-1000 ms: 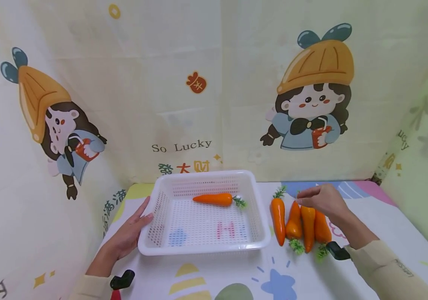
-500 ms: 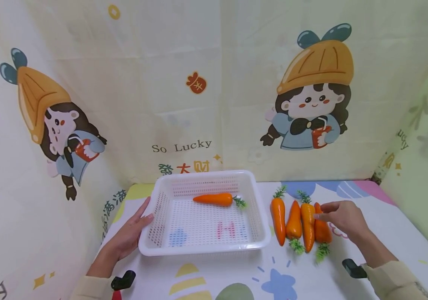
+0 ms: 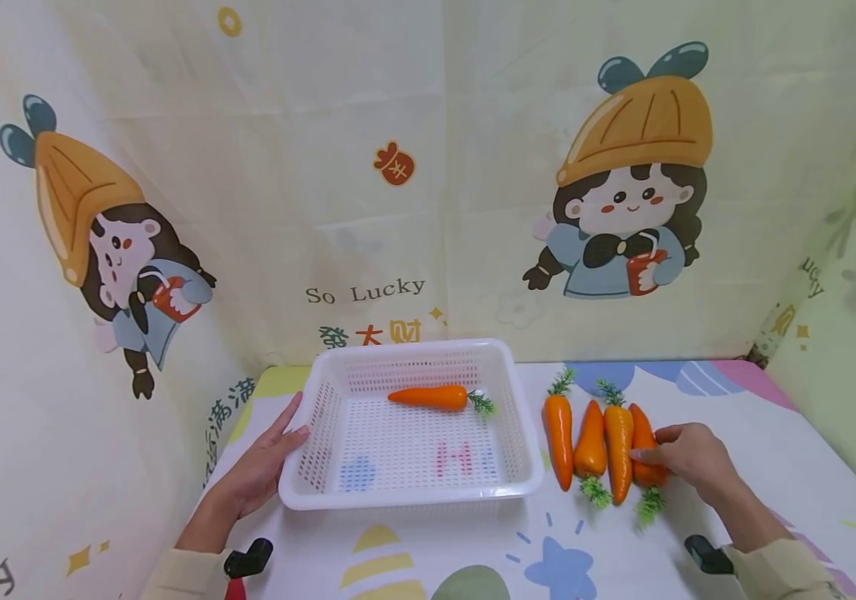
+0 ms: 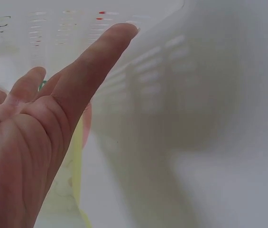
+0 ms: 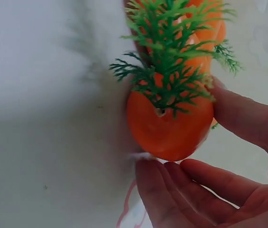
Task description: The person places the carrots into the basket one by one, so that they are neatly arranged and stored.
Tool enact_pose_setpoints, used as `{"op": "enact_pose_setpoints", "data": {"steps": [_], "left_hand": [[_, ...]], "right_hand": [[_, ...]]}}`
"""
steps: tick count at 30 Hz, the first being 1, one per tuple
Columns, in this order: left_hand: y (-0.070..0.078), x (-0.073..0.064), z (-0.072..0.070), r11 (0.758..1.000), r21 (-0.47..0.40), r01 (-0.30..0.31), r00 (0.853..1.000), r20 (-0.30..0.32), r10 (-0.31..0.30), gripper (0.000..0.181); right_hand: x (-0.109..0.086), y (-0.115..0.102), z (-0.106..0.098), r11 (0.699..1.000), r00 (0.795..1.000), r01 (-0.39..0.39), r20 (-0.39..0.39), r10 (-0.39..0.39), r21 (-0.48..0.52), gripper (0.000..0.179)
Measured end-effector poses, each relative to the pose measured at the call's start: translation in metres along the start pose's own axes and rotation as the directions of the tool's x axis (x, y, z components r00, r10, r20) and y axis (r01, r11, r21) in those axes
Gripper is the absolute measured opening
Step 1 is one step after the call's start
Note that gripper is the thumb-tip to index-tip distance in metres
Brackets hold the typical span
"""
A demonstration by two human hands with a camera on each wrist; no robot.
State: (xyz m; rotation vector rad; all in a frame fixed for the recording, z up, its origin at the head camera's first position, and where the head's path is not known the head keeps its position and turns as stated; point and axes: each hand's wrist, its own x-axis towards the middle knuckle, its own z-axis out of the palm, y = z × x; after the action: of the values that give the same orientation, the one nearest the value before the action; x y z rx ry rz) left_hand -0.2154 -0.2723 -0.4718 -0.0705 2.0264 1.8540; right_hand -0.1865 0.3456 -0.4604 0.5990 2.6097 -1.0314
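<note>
My left hand [image 3: 261,467] rests against the left side of a white plastic basket [image 3: 408,502], fingers straight and thumb at the rim. The left wrist view shows this hand [image 4: 39,118] stretched out beside the slotted basket wall. Inside the basket lies one orange carrot [image 3: 428,397] with a green top. Right of the basket, several carrots lie side by side on the table. My right hand [image 3: 690,458] pinches the rightmost carrot [image 3: 647,446]. Up close, thumb and fingers stand either side of that carrot's [image 5: 169,128] broad end, its leafy top facing the camera.
Beside the held carrot lie a long carrot [image 3: 618,442], a shorter carrot [image 3: 590,442] and another long carrot [image 3: 559,437] nearest the basket. A printed cloth covers the table [image 3: 503,558]. A cartoon-patterned curtain [image 3: 473,208] closes off the back and sides.
My right hand has moved from above the far ends of the carrots to the right and nearer, onto the rightmost carrot. The left hand and basket have stayed put.
</note>
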Motion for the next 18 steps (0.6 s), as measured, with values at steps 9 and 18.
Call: {"op": "enact_pose_setpoints", "data": {"steps": [9,18], "left_hand": [[0.0014,0.0005,0.0004,1.0,-0.008,-0.002,1.0,0.008,0.002,0.072],[0.0006,0.0002,-0.0001,1.0,-0.006,-0.002,1.0,0.009,0.002,0.071]], "right_hand": [[0.0026,0.0021,-0.0004,0.996,0.999,-0.039,0.001,0.039,0.084,0.073],[0.0028,0.0071,-0.0092,0.975,0.999,-0.047,0.029,0.041,0.217,0.06]]}}
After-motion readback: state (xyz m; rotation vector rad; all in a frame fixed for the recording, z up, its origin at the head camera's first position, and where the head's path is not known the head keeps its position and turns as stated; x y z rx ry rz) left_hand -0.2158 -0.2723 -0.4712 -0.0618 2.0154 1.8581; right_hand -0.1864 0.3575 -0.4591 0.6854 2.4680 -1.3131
